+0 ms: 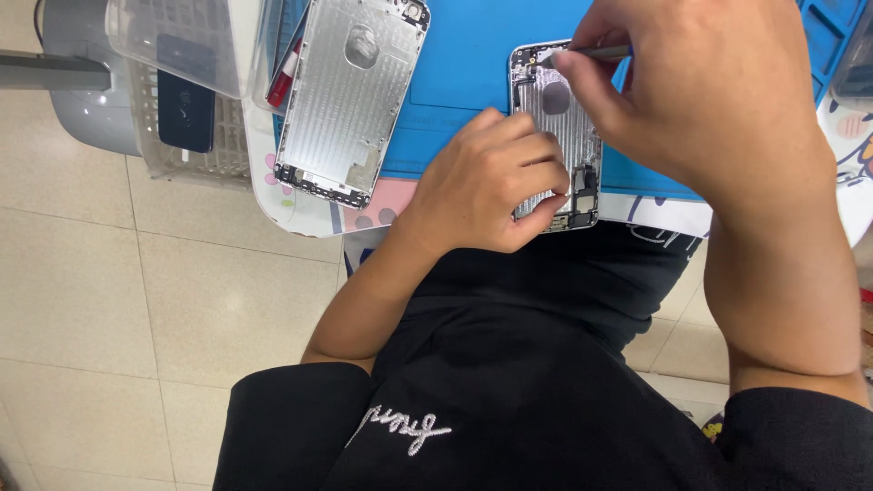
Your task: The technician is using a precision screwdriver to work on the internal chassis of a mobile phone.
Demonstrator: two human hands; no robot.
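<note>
Your left hand (486, 182), curled, grips the phone housing (559, 127) at its edge; your right hand (700, 91), arched above, pinches a thin tool (596, 53) against its top.

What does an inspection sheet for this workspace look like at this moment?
Surface: blue work mat on a white table edge.
Job's things: opened phone housing; thin metal tool at its top.
Clutter: second empty phone housing; clear plastic basket holding a dark device.
Grippers: left hand steadies the housing; right hand pinches the tool.
Cables: nothing seen.
Surroundings: beige tiled floor.
</note>
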